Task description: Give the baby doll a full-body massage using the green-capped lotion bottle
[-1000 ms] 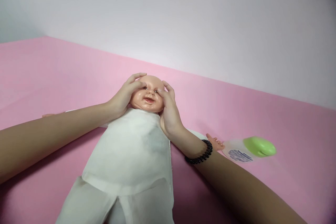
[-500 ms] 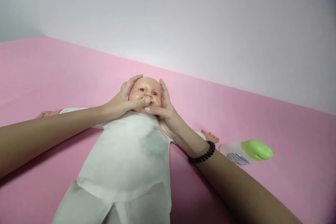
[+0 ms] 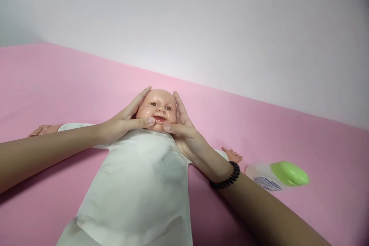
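Observation:
A baby doll [image 3: 144, 177] in a white top lies on its back with its arms spread. My left hand [image 3: 127, 117] cups one side of the doll's head [image 3: 160, 102], its thumb resting beside the mouth. On the other side, my right hand [image 3: 184, 128] lies along the cheek, thumb on the chin. The doll's mouth shows between the two thumbs. Both hands are wrapped round the head, and the fingers behind it are partly hidden. A black coiled band [image 3: 227, 178] circles my right wrist.
A pink sheet [image 3: 72, 73] lies under the doll. A clear bottle with a bright green cap [image 3: 290, 173] lies on its side at the right, beyond my right forearm. A pale wall [image 3: 216, 19] rises behind.
My thumbs have moved apart, the left one off the middle of the mouth, which now shows. The doll and bottle sit slightly lower in the view.

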The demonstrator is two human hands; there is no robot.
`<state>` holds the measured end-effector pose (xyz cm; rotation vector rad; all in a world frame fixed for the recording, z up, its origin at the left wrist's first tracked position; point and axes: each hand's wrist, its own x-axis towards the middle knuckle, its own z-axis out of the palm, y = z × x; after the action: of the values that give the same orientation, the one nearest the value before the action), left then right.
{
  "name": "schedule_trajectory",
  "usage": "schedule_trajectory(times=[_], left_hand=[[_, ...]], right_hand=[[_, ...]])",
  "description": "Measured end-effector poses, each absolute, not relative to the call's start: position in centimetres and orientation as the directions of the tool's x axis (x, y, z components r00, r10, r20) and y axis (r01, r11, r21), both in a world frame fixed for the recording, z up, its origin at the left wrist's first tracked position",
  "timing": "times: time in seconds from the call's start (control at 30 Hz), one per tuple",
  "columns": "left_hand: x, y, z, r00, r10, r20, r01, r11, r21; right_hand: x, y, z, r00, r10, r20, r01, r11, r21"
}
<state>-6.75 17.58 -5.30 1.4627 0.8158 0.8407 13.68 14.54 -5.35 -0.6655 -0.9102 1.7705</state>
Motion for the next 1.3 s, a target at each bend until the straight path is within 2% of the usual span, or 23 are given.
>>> schedule_trajectory(times=[0.17,0.43,0.67,0.9,1.1,1.3], left_hand=[[-6.36,17.36,-5.54,0.473,0.879,0.057,-0.03,-0.049,0.998],[-6.75,17.75,-5.66,0.473,0.879,0.067,-0.045,-0.052,0.998],[-6.32,17.48,-5.58,0.457,0.888,0.052,-0.019,-0.049,0.999],[-6.73,17.96,-6.02,0.479,0.872,0.103,-0.045,-0.093,0.995],[-6.37,17.47,-5.68,0.449,0.892,0.049,-0.028,-0.041,0.999],[-6.74,17.96,-6.03,0.461,0.882,0.092,-0.029,-0.089,0.996]], right_hand=[[13.61,14.4,-5.32,-0.34,0.94,-0.029,-0.463,-0.194,-0.865],[13.65,14.54,-5.47,-0.335,0.942,-0.025,-0.544,-0.216,-0.811],[13.65,14.16,-5.2,-0.347,0.937,-0.042,-0.472,-0.213,-0.856],[13.44,14.58,-5.53,-0.317,0.948,-0.029,-0.555,-0.211,-0.805],[13.52,14.36,-5.29,-0.335,0.941,-0.04,-0.488,-0.21,-0.847],[13.61,14.66,-5.48,-0.329,0.943,-0.039,-0.529,-0.218,-0.82]])
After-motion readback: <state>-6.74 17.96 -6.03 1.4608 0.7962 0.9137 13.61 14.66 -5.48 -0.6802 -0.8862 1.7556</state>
